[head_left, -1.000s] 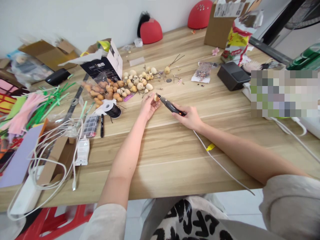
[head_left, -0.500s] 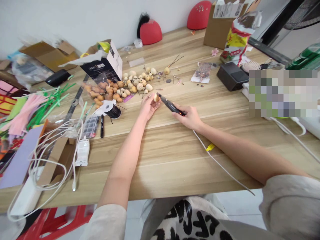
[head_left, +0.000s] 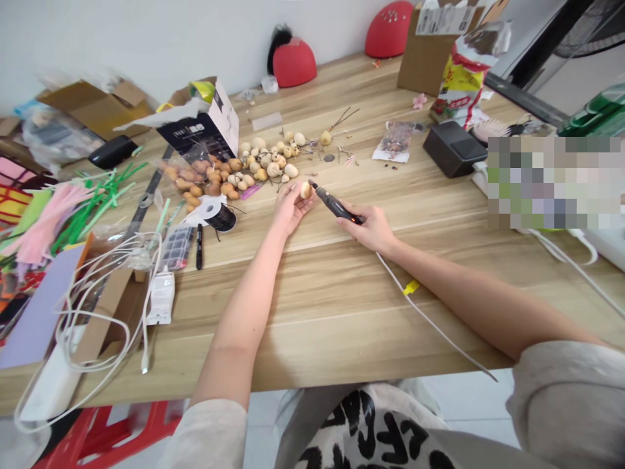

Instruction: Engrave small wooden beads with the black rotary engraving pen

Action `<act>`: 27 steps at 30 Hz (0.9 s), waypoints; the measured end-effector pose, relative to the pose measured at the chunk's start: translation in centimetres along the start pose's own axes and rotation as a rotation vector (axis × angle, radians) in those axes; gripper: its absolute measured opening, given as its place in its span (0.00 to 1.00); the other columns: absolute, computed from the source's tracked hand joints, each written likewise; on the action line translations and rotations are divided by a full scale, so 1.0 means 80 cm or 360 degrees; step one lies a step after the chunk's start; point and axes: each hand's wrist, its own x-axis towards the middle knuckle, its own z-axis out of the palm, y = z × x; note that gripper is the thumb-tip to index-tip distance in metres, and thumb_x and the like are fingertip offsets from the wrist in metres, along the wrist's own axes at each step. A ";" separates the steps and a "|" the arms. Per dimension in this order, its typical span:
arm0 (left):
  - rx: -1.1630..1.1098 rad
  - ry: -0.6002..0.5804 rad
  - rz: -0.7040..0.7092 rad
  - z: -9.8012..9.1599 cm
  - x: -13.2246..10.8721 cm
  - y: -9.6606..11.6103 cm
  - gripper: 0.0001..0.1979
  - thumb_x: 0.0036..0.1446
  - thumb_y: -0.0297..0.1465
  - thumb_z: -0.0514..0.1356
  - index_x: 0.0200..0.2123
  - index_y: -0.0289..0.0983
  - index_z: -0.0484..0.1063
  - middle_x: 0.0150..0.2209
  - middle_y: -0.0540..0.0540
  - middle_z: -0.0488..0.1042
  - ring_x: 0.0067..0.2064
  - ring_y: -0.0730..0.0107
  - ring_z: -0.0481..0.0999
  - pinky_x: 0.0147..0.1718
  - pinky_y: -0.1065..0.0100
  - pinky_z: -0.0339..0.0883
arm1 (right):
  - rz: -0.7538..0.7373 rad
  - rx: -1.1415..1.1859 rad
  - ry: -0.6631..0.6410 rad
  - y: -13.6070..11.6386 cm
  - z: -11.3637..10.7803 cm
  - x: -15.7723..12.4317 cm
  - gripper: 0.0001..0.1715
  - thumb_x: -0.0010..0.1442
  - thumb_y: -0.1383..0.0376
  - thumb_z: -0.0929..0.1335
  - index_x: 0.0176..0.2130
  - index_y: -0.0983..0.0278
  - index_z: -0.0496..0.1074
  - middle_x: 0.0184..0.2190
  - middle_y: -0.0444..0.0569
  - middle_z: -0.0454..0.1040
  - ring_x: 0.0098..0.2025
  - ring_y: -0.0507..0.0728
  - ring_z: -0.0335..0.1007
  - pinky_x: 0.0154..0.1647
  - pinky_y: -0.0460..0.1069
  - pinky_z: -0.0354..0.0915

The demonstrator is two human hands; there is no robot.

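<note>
Between the fingertips of my left hand is a small pale, nut-like piece with a brownish patch. My right hand is wrapped round a dark, pen-shaped rotary tool with a small orange light on its body. The tool's tip points left and sits right beside the piece; whether they touch I cannot tell. From under my right hand a white cord with a yellow tag runs toward the table's front edge. Behind my left hand lies a heap of pale round pieces and brown ones.
To the left are a spool of black cord, a black marker, coiled white cables and pink and green craft strips. At the right stand a black box and a snack bag. A small bead packet lies behind my hands.
The tool's tip has shifted slightly right, leaving more of the pale piece in sight. My left hand has hardly moved.
</note>
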 end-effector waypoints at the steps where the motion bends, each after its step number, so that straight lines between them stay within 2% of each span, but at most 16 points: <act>1: 0.0000 0.0002 0.0001 0.000 0.000 0.000 0.08 0.59 0.35 0.64 0.38 0.38 0.71 0.29 0.51 0.79 0.29 0.77 0.80 0.33 0.77 0.73 | -0.0003 0.0003 0.0002 0.000 0.000 0.000 0.30 0.57 0.58 0.68 0.55 0.70 0.78 0.34 0.50 0.82 0.25 0.55 0.72 0.25 0.47 0.66; 4: 0.0003 0.0026 -0.0006 0.001 0.000 0.000 0.07 0.60 0.35 0.64 0.38 0.39 0.71 0.29 0.52 0.79 0.30 0.77 0.80 0.35 0.76 0.73 | -0.0015 0.0006 -0.0010 0.001 0.000 0.000 0.29 0.56 0.59 0.69 0.55 0.68 0.78 0.37 0.49 0.83 0.26 0.55 0.73 0.25 0.47 0.67; 7: 0.0017 0.0048 -0.0028 0.001 -0.001 0.001 0.10 0.59 0.36 0.65 0.41 0.39 0.72 0.30 0.51 0.79 0.31 0.76 0.80 0.36 0.75 0.73 | 0.0007 0.0004 0.0011 0.001 0.001 0.000 0.30 0.56 0.60 0.69 0.55 0.68 0.78 0.35 0.48 0.82 0.26 0.56 0.73 0.25 0.47 0.67; 10: -0.0001 0.0054 -0.0031 0.001 -0.001 0.001 0.12 0.58 0.37 0.66 0.42 0.40 0.72 0.30 0.51 0.79 0.31 0.77 0.80 0.36 0.75 0.73 | -0.0004 0.0016 0.0001 0.001 0.001 0.000 0.29 0.56 0.60 0.69 0.54 0.68 0.78 0.38 0.49 0.83 0.27 0.56 0.74 0.25 0.47 0.67; 17: -0.0007 0.0041 -0.0005 0.001 -0.001 0.000 0.07 0.59 0.34 0.64 0.38 0.38 0.72 0.29 0.52 0.79 0.29 0.78 0.79 0.37 0.74 0.74 | -0.0060 0.0000 -0.0018 0.000 0.000 0.000 0.29 0.56 0.60 0.69 0.55 0.69 0.78 0.36 0.49 0.83 0.28 0.56 0.75 0.27 0.47 0.68; 22: -0.0002 0.0045 -0.0027 0.002 -0.001 0.001 0.10 0.59 0.36 0.65 0.40 0.38 0.71 0.29 0.51 0.79 0.29 0.78 0.79 0.36 0.75 0.74 | -0.0012 0.0000 0.0019 -0.001 0.000 0.000 0.29 0.57 0.60 0.69 0.55 0.69 0.78 0.36 0.49 0.83 0.27 0.56 0.75 0.26 0.47 0.67; 27: -0.0001 0.0041 -0.0021 0.001 0.000 0.000 0.07 0.60 0.35 0.63 0.39 0.38 0.71 0.29 0.52 0.79 0.29 0.78 0.79 0.36 0.75 0.74 | -0.0011 0.0025 0.0008 0.000 0.000 0.000 0.28 0.56 0.60 0.69 0.54 0.68 0.78 0.38 0.51 0.83 0.30 0.58 0.77 0.28 0.47 0.69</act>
